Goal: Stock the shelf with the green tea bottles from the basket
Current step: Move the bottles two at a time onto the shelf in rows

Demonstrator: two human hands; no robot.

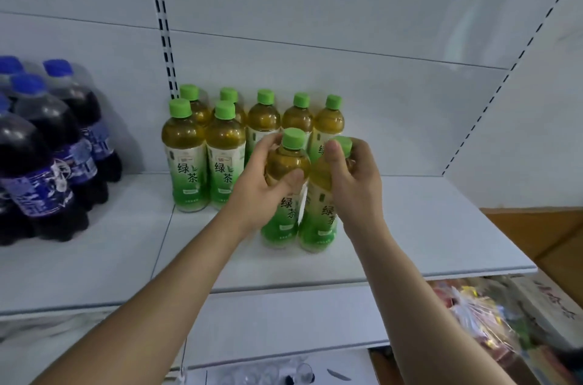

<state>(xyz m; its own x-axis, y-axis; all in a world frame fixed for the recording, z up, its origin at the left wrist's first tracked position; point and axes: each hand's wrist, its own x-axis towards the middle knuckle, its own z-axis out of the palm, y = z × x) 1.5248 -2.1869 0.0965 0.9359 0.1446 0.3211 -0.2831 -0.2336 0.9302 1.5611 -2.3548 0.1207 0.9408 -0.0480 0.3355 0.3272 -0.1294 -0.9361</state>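
Observation:
Several green tea bottles (225, 151) with green caps stand in rows at the back of the white shelf (426, 236). In front of them two more green tea bottles stand side by side on the shelf. My left hand (262, 192) grips the left one (284, 217) around its shoulder. My right hand (355, 183) is wrapped around the neck and shoulder of the right one (321, 227), partly hiding its cap. The basket is not in view.
Dark soda bottles (53, 157) with blue caps crowd the shelf's left end. A perforated upright (162, 22) runs up the back wall. Packaged goods in plastic (479, 312) lie on a lower level at right. Bare shelf lies right of the tea bottles.

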